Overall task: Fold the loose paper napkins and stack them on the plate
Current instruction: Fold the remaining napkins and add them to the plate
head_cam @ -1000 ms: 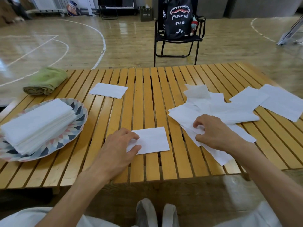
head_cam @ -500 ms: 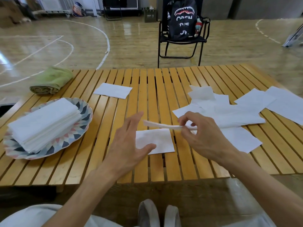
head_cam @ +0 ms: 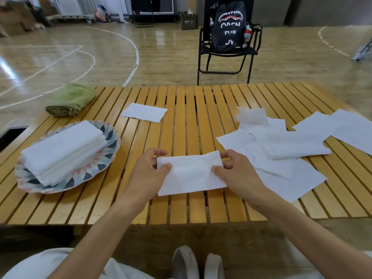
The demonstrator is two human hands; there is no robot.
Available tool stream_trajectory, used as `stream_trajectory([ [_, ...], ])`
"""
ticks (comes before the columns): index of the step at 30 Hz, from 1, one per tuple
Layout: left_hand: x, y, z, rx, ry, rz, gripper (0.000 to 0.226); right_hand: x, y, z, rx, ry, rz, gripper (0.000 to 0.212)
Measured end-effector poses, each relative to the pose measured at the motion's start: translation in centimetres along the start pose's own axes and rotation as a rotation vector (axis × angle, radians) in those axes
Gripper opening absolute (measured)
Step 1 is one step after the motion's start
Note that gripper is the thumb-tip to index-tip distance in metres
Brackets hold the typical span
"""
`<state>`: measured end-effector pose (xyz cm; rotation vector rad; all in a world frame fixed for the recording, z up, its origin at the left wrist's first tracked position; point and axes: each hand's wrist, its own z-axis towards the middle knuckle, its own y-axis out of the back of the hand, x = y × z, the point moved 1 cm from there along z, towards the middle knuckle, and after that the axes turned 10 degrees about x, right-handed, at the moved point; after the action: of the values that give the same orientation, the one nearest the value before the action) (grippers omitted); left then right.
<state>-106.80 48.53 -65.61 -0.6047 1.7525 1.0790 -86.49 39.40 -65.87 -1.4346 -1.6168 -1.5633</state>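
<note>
A white paper napkin (head_cam: 191,174) is held just above the slatted wooden table (head_cam: 181,121), near its front edge. My left hand (head_cam: 149,174) pinches the napkin's left end and my right hand (head_cam: 239,174) pinches its right end. It hides the folded napkin that lay on the table there. To the right spreads a pile of loose napkins (head_cam: 281,146). At the left a patterned plate (head_cam: 94,170) carries a stack of folded napkins (head_cam: 62,150). One more folded napkin (head_cam: 144,112) lies alone further back.
A rolled green towel (head_cam: 70,100) sits at the table's far left corner. Behind the table stands a black folding chair (head_cam: 223,55) with a black backpack (head_cam: 228,27) on it. My shoes (head_cam: 198,262) show below the table's front edge.
My right hand picked a napkin from the loose pile and carried it left. My left hand left the folded napkin on the table and took the new napkin's other end.
</note>
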Motion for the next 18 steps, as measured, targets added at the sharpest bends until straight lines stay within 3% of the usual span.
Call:
stream_trajectory([
  [7, 0.7, 0.3, 1.0, -0.11, -0.014, 0.212, 0.042, -0.5, -0.9, 1.1, -0.057, 0.053, -0.128, 0.046],
  [18, 1.2, -0.5, 1.7, -0.113, -0.028, 0.353, 0.042, -1.0, -1.3, 1.2, -0.089, 0.104, -0.167, 0.045],
])
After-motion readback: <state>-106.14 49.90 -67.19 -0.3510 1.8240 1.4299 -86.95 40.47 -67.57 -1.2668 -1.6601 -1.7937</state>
